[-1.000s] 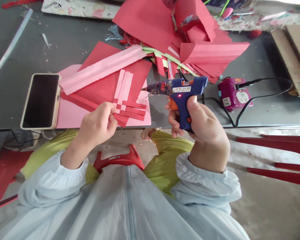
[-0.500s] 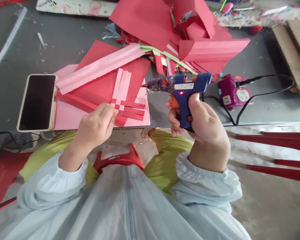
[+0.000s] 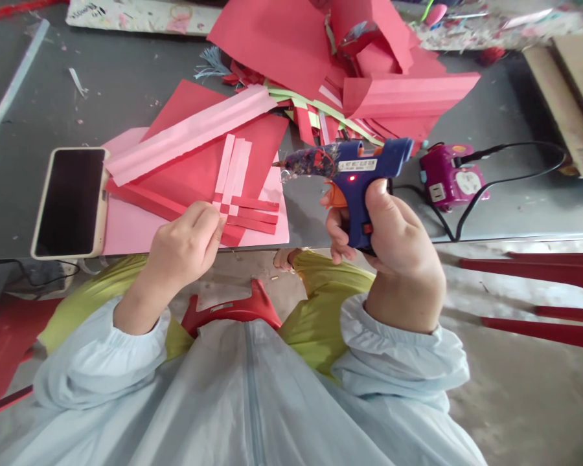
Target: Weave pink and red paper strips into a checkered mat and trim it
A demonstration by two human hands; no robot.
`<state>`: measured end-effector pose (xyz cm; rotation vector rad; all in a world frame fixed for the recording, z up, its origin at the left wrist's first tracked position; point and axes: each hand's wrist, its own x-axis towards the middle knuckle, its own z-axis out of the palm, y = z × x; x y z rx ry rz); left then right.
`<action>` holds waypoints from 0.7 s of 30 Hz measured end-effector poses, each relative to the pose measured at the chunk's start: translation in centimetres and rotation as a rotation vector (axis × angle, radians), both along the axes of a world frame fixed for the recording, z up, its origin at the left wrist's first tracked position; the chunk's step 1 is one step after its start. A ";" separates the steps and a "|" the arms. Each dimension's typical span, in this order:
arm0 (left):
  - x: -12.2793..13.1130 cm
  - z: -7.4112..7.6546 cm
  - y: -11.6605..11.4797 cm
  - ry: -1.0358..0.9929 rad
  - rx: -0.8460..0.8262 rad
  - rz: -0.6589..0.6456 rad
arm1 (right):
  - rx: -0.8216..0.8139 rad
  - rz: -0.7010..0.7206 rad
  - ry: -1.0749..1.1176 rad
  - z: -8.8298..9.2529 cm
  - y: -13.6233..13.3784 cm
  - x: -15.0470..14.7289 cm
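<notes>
My left hand (image 3: 187,239) pinches the near-left corner of a small weave of paper strips (image 3: 233,194). Pale pink strips run away from me in it, and red strips stick out to the right. My right hand (image 3: 388,226) is wrapped round the handle of a blue hot glue gun (image 3: 357,175) with an orange trigger and a lit red light. The glue gun's nozzle points left, to the right of the weave and apart from it. Under the weave lie red paper (image 3: 194,103) and a pink sheet (image 3: 126,233). A folded pink strip (image 3: 189,136) rests across them.
A phone (image 3: 70,200) lies at the left by the table edge. Red paper (image 3: 282,45) and cut strips are heaped at the back. A purple power socket (image 3: 454,178) with a black cable stands on the right, near cardboard (image 3: 578,97). Red stool legs (image 3: 539,272) show below.
The view has shifted very slightly. Both hands keep their grips, and the weave and glue gun stay in nearly the same places.
</notes>
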<state>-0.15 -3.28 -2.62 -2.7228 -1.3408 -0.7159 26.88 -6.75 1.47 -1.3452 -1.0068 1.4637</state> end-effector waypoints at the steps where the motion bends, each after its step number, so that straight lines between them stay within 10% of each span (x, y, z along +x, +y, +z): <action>1: 0.0 0.0 0.0 0.004 0.020 -0.002 | 0.011 -0.006 -0.002 -0.1 0.0 0.0; 21: 0.3 -0.4 0.0 0.059 0.157 -0.084 | 0.032 0.053 -0.019 -0.7 0.0 0.5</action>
